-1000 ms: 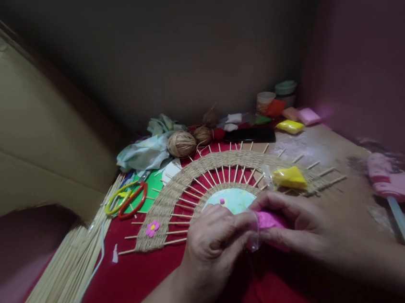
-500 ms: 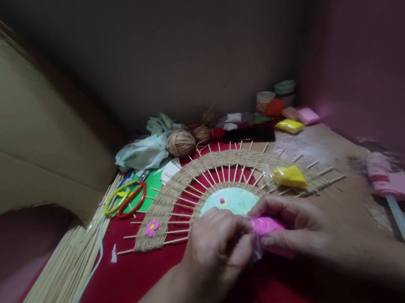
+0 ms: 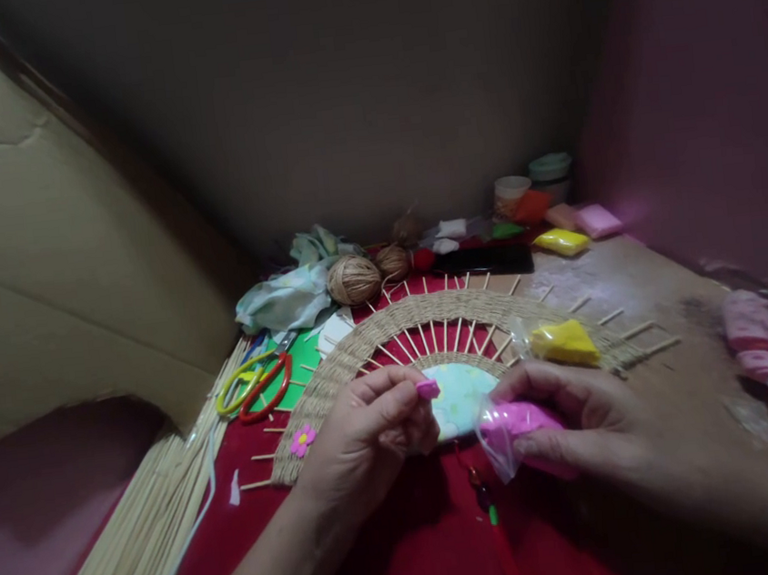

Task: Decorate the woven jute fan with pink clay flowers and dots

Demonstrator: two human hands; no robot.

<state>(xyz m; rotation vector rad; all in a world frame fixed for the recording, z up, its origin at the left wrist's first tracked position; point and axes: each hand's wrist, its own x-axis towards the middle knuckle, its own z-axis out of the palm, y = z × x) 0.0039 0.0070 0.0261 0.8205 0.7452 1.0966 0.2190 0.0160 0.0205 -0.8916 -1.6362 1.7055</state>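
Between thumb and forefinger, my left hand [image 3: 377,425] pinches a small piece of pink clay [image 3: 428,389]. To its right, my right hand [image 3: 580,418] grips a clear plastic packet of pink modelling clay [image 3: 518,424], its loose end facing left. Beneath and behind both hands lies a woven twine fan [image 3: 420,309] with thin sticks poking out around its curve. A pale green floral fabric half-circle [image 3: 457,399] forms its middle, partly hidden by my hands. A pink flower with a yellow centre [image 3: 302,440] sits on the fan's left end.
A yellow clay packet [image 3: 564,344] rests on the fan's right side. Scissors [image 3: 257,385] and a bundle of sticks [image 3: 126,511] lie left. Twine balls [image 3: 354,280], a black phone [image 3: 484,261] and cups [image 3: 511,194] stand behind. A pink glue gun [image 3: 767,343] is at right.
My left hand has pulled away leftward from the packet, now holding a small pink clay piece. The right hand keeps the packet. The view has shifted slightly, moving the scene right.
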